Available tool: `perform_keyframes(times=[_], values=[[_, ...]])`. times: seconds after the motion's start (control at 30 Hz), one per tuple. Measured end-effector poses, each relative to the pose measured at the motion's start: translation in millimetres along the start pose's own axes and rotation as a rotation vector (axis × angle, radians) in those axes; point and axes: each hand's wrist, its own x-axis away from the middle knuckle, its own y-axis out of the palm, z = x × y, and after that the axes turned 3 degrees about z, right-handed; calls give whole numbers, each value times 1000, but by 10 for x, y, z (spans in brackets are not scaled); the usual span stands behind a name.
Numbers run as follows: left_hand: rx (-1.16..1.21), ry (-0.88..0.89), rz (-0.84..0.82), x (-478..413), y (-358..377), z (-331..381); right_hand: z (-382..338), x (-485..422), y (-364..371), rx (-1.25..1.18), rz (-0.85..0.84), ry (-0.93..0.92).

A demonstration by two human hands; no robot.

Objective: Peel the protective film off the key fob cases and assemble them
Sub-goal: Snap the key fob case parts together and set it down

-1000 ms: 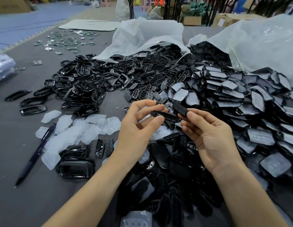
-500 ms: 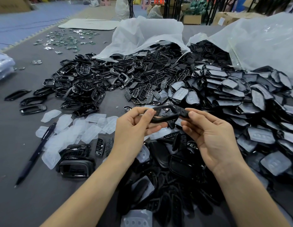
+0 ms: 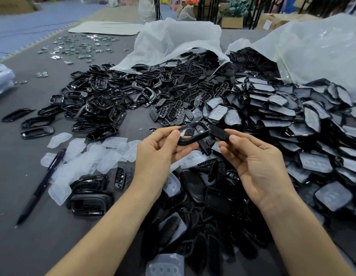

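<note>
Centre of the frame. Left hand (image 3: 159, 156): grip clenched on a glossy black case ring (image 3: 190, 140), thumb on top of its left end, fingers beneath. The ring is held in the air above the bench (image 3: 33, 236), opening towards the camera. Right hand (image 3: 255, 166): grip pinches a small black button insert (image 3: 220, 133) between thumb and forefinger, just right of the ring. The insert's left end meets the ring's right end; cannot tell whether it is seated.

Below both hands: heap of dark case parts (image 3: 203, 196).

Right of the frame: large pile of film-covered cases (image 3: 292, 120), spilling from a clear plastic bag (image 3: 322, 50).

Upper centre: second bag (image 3: 177, 40), with loose black rings (image 3: 97, 100) and button pads (image 3: 173, 110) in front of it.

Left of the left hand: peeled films (image 3: 105, 156), translucent, scattered flat on the bench. A dark pen (image 3: 41, 186) lies beside them.

Upper left: small metal pieces (image 3: 77, 46), well apart from the hands.
</note>
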Motion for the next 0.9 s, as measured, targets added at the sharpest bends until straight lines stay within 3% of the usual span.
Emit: perform_keyframes(times=[0.43,0.9], values=[[-8,12,-6,-7,-18,-29,-20,0,-2,-87,1,101],[-71,50,-109,29,-2,-58,7,54,6,171,-198,18]])
